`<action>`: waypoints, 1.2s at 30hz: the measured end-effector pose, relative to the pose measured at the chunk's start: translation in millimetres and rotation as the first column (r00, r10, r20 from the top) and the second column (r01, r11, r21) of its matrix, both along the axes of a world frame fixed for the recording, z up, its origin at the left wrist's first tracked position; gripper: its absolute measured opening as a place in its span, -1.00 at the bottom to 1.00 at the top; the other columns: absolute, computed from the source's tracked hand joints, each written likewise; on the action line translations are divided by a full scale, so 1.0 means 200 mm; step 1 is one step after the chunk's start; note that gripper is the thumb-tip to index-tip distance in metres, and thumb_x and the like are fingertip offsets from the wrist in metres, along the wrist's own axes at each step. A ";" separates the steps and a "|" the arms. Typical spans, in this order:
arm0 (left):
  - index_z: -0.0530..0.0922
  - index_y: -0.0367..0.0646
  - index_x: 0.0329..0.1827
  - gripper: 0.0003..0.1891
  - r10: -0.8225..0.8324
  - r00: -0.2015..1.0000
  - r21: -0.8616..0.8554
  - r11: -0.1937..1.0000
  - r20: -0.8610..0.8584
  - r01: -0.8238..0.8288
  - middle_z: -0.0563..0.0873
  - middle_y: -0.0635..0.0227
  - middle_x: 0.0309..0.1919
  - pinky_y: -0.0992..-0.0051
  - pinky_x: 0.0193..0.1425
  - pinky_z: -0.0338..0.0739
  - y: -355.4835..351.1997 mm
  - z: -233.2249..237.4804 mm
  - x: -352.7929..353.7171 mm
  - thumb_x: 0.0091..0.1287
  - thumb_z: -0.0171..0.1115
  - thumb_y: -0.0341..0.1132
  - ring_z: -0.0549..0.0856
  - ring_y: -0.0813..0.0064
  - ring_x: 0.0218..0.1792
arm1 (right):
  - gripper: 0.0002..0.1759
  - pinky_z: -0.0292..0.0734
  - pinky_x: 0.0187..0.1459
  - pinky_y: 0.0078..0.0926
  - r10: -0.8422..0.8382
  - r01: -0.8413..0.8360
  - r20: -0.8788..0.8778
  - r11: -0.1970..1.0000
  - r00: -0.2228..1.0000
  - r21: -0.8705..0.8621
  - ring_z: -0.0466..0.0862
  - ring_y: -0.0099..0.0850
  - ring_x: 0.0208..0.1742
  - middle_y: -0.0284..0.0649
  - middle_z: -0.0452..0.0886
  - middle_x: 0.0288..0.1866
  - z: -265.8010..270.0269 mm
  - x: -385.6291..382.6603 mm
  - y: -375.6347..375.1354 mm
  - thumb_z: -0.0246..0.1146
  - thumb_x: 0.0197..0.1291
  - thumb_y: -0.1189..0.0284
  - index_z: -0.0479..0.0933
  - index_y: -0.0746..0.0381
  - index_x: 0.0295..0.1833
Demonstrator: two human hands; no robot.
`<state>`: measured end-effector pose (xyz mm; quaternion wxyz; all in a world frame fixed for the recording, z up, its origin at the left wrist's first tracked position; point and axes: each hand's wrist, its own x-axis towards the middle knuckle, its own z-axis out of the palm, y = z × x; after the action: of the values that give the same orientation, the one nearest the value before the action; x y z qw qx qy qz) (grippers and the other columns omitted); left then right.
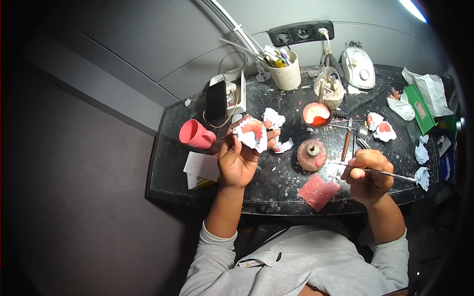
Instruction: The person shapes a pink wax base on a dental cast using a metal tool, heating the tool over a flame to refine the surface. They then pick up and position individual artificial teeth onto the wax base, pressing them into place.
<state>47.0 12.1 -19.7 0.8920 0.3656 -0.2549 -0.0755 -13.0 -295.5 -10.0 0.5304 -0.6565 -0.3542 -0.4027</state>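
Observation:
My left hand (240, 165) is closed around a white plaster dental cast (252, 134), lifted above the desk, with pink wax over its middle. In my right hand (369, 176) a thin metal wax instrument (395, 174) is pinched; its narrow tip points left, near the spirit burner (312, 156). No flame shows clearly on the burner. A pink wax sheet (318, 193) lies in front of the burner, between my hands. Behind it stands a small pan (316, 114) holding red melted wax. A wooden-handled wax knife (347, 143) rests to the burner's right.
More plaster casts (384, 131) lie on the dark desk (266, 200). At left are a pink mug (195, 134), a phone (216, 101) and papers (201, 166). A pen cup (285, 71), a white device (358, 67) and a green box (419, 109) line the back and right.

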 end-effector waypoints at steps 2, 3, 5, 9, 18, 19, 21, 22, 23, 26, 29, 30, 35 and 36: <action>0.20 -0.39 0.57 -0.42 -0.015 1.000 -0.001 1.000 -0.006 0.015 0.38 -0.47 0.44 -0.16 0.41 0.60 -0.01 0.00 -0.01 0.67 0.01 -0.17 0.47 -0.52 0.38 | -0.75 0.59 -0.49 -0.51 0.013 -0.013 -0.015 1.000 1.000 0.000 0.70 -0.41 -0.57 -0.19 0.73 -0.45 0.00 -0.01 0.00 0.43 0.38 0.43 0.57 0.40 -0.19; 0.20 -0.38 0.57 -0.42 -0.031 0.999 0.000 1.000 -0.009 0.031 0.38 -0.49 0.43 -0.16 0.38 0.62 -0.01 0.01 -0.02 0.66 0.02 -0.17 0.49 -0.53 0.36 | -0.75 0.58 -0.51 -0.53 0.025 -0.025 -0.027 1.000 0.999 0.003 0.70 -0.41 -0.58 -0.18 0.72 -0.45 0.01 -0.01 0.00 0.42 0.39 0.42 0.56 0.41 -0.17; 0.19 -0.36 0.58 -0.42 -0.053 0.999 0.002 0.999 -0.001 0.053 0.39 -0.49 0.41 -0.16 0.35 0.64 -0.02 0.02 -0.03 0.66 0.03 -0.17 0.51 -0.53 0.34 | -0.75 0.59 -0.52 -0.53 0.048 -0.048 -0.009 0.999 0.999 0.014 0.71 -0.40 -0.57 -0.17 0.72 -0.45 0.01 0.00 0.01 0.40 0.41 0.43 0.54 0.42 -0.13; 0.18 -0.32 0.58 -0.40 -0.088 0.996 0.029 0.996 0.029 0.088 0.45 -0.52 0.34 -0.13 0.25 0.72 -0.04 0.02 -0.04 0.64 0.08 -0.15 0.58 -0.54 0.26 | -0.77 0.63 -0.53 -0.50 0.037 -0.035 0.041 0.999 0.998 -0.042 0.75 -0.36 -0.56 -0.08 0.74 -0.43 0.02 0.00 0.01 0.33 0.46 0.48 0.48 0.43 -0.03; 0.18 -0.29 0.57 -0.41 -0.210 0.977 0.051 0.977 0.042 0.207 0.44 -0.57 0.34 -0.24 0.33 0.59 -0.03 0.04 -0.06 0.65 0.03 -0.12 0.57 -0.50 0.30 | -0.78 0.53 -0.55 -0.53 0.084 -0.086 -0.026 0.994 0.996 -0.073 0.70 -0.38 -0.59 0.00 0.78 -0.39 0.04 -0.01 0.00 0.32 0.43 0.50 0.44 0.38 -0.01; 0.16 -0.33 0.59 -0.39 -0.137 0.990 0.067 0.989 0.028 0.135 0.46 -0.59 0.28 -0.15 0.20 0.72 -0.05 0.05 -0.09 0.66 0.04 -0.13 0.62 -0.54 0.21 | -0.77 0.52 -0.54 -0.50 0.078 -0.082 -0.048 0.993 0.996 -0.090 0.68 -0.39 -0.60 0.01 0.78 -0.36 0.03 -0.02 0.00 0.33 0.42 0.49 0.43 0.36 0.00; 0.16 -0.33 0.59 -0.38 -0.144 0.989 0.092 0.986 0.044 0.139 0.46 -0.58 0.29 -0.15 0.21 0.72 -0.05 0.05 -0.09 0.66 0.02 -0.08 0.62 -0.54 0.21 | -0.78 0.54 -0.52 -0.50 0.080 -0.085 -0.060 0.992 0.995 -0.096 0.69 -0.38 -0.59 0.01 0.79 -0.35 0.05 -0.03 0.00 0.32 0.41 0.51 0.43 0.35 0.00; 0.16 -0.34 0.59 -0.36 -0.152 0.987 0.119 0.982 0.060 0.144 0.46 -0.57 0.29 -0.14 0.23 0.71 -0.05 0.05 -0.09 0.66 0.00 -0.04 0.61 -0.54 0.22 | -0.80 0.55 -0.50 -0.49 0.081 -0.088 -0.070 0.991 0.994 -0.099 0.69 -0.37 -0.58 0.01 0.79 -0.34 0.06 -0.03 0.01 0.31 0.40 0.52 0.43 0.34 -0.01; 0.16 -0.34 0.59 -0.36 -0.151 0.987 0.117 0.983 0.059 0.144 0.46 -0.57 0.29 -0.14 0.23 0.71 -0.05 0.05 -0.09 0.66 0.00 -0.04 0.61 -0.54 0.22 | -0.80 0.55 -0.50 -0.49 0.082 -0.088 -0.071 0.991 0.994 -0.101 0.69 -0.37 -0.58 0.01 0.79 -0.34 0.07 -0.03 0.02 0.31 0.40 0.52 0.43 0.34 -0.01; 0.15 -0.38 0.57 -0.28 -0.133 0.991 0.116 0.984 -0.001 0.133 0.50 -0.55 0.25 -0.06 0.15 0.77 -0.07 0.06 -0.12 0.65 -0.05 0.08 0.67 -0.47 0.17 | -0.82 0.57 -0.48 -0.49 0.039 -0.048 -0.099 0.995 0.994 -0.084 0.73 -0.35 -0.55 0.01 0.79 -0.34 0.08 -0.04 0.05 0.29 0.36 0.56 0.44 0.33 -0.02; 0.18 -0.44 0.52 -0.22 -0.094 0.995 0.310 0.947 0.024 0.082 0.65 -0.44 0.05 0.14 -0.16 0.87 -0.10 0.07 -0.13 0.62 -0.07 0.17 0.80 -0.31 -0.04 | -0.82 0.67 -0.43 -0.45 0.098 -0.115 -0.121 0.984 0.988 -0.139 0.82 -0.29 -0.43 0.05 0.80 -0.30 0.08 -0.02 0.03 0.28 0.33 0.61 0.44 0.35 -0.01; 0.18 -0.44 0.52 -0.22 -0.099 0.995 0.300 0.950 0.023 0.088 0.65 -0.44 0.05 0.14 -0.16 0.87 -0.11 0.08 -0.14 0.62 -0.07 0.17 0.80 -0.31 -0.04 | -0.82 0.67 -0.43 -0.45 0.092 -0.110 -0.123 0.983 0.988 -0.149 0.82 -0.29 -0.43 0.05 0.80 -0.30 0.09 -0.02 0.03 0.28 0.33 0.61 0.44 0.35 -0.01; 0.28 -0.42 0.31 -0.36 -0.073 0.996 0.409 0.908 -0.053 0.088 0.71 -0.29 -0.16 0.28 -0.45 0.78 -0.14 0.11 -0.19 0.66 -0.10 0.13 0.82 0.03 -0.42 | -0.80 0.81 -0.21 -0.34 0.131 -0.148 -0.173 0.985 0.976 -0.091 0.88 -0.17 -0.26 0.04 0.80 -0.29 0.10 -0.04 0.09 0.27 0.34 0.68 0.49 0.39 0.04; 0.30 -0.42 0.29 -0.38 -0.091 0.995 0.435 0.895 -0.045 0.101 0.71 -0.26 -0.19 0.32 -0.51 0.74 -0.12 0.12 -0.18 0.69 -0.15 0.11 0.80 0.10 -0.51 | -0.80 0.81 -0.21 -0.34 0.120 -0.138 -0.214 0.988 0.969 -0.074 0.88 -0.16 -0.25 0.05 0.81 -0.28 0.10 -0.05 0.10 0.27 0.34 0.68 0.51 0.40 0.05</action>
<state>10.6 -11.9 4.5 0.7855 0.5422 -0.2386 -0.1789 -23.8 -275.8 10.9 0.5602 -0.6937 -0.3559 -0.2799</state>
